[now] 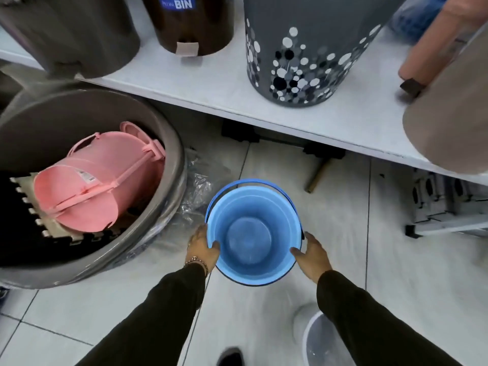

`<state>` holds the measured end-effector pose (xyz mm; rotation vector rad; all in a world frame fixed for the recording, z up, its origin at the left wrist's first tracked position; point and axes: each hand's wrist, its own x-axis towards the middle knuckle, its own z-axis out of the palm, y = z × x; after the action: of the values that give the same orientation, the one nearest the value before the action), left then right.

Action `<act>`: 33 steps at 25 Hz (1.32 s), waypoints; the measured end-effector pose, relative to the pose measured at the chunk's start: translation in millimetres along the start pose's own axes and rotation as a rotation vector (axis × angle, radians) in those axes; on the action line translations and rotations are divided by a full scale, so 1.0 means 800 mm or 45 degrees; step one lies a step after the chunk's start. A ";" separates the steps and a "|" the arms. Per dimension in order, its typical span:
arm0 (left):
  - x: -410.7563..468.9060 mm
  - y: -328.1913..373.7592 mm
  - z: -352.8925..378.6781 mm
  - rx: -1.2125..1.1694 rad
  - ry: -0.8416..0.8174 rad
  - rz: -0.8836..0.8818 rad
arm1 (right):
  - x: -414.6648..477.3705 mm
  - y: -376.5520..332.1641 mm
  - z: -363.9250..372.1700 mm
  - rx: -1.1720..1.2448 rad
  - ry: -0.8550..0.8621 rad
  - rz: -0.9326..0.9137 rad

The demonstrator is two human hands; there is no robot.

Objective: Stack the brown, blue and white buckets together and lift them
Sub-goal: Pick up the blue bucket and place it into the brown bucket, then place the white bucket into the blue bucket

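A blue bucket (250, 233) with a blue handle folded toward the far side sits upright in the middle of the view above the tiled floor. My left hand (202, 248) grips its left rim, thumb inside. On the right rim my right hand (311, 253) holds the same way. A dark edge shows under the bucket's near rim; I cannot tell what it belongs to. A white translucent bucket (317, 342) stands on the floor at the bottom right, partly hidden by my right sleeve. No brown bucket can be picked out for certain.
A large grey tub (169, 143) at left holds a pink bucket (95, 180) on its side. A white shelf (237, 96) crosses above, carrying a dotted grey bin (303, 62) and dark bins. Clear plastic wrap (195, 180) lies by the tub. A tan lid (449, 122) is at right.
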<state>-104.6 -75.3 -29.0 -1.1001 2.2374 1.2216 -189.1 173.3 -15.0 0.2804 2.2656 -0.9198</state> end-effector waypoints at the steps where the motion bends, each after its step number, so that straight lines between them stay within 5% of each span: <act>1: -0.005 0.001 0.003 0.137 0.015 0.055 | -0.003 0.009 -0.006 -0.016 0.006 0.013; 5: -0.061 0.018 0.037 0.452 0.047 0.339 | -0.036 0.061 -0.043 -0.050 -0.008 0.105; 10: -0.152 0.012 0.131 0.477 0.013 0.659 | -0.099 0.175 -0.086 -0.066 -0.058 0.294; 17: -0.238 -0.106 0.347 0.226 -0.545 -0.178 | -0.161 0.367 -0.061 0.060 -0.072 0.506; 22: -0.255 -0.120 0.419 -0.193 -0.381 -0.243 | -0.160 0.439 -0.034 0.339 0.224 0.321; 26: -0.276 -0.076 0.417 -0.371 -0.157 -0.194 | -0.162 0.431 -0.057 0.635 0.432 0.347; 30: -0.290 0.013 0.371 -0.651 -0.082 -0.081 | -0.167 0.360 -0.115 0.120 0.761 0.000; 33: -0.288 0.082 0.301 -0.844 -0.011 -0.027 | -0.171 0.269 -0.165 0.432 0.627 -0.236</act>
<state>-21.7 251.0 16.1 -1.3194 1.8351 2.0274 -61.4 426.7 28.2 0.4971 2.5998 -1.4687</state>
